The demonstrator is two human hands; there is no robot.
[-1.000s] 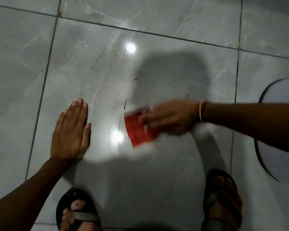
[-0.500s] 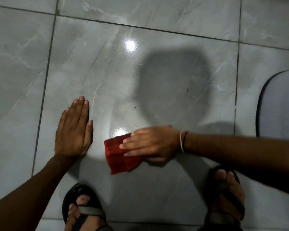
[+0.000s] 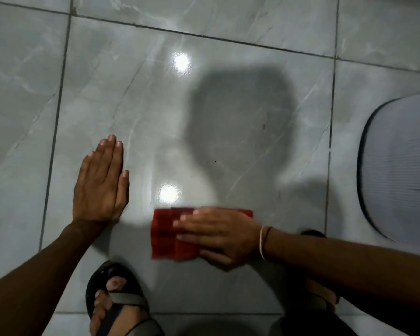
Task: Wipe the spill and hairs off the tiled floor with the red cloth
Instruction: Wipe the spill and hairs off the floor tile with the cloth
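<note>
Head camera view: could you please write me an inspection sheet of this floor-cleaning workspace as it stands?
Surface: glossy grey tiled floor with dark grout lines, two lamp reflections; a few small dark specks remain inside the shadow.
Job's things: red cloth, folded, flat on the tile.
Clutter: nothing seen.
Hands: right hand pressed flat on the cloth; left hand flat on the bare tile, empty.
Cables: nothing seen.
Surroundings: pale ribbed mat at the right edge; sandalled left foot at the bottom; bracelets on the right wrist.
</note>
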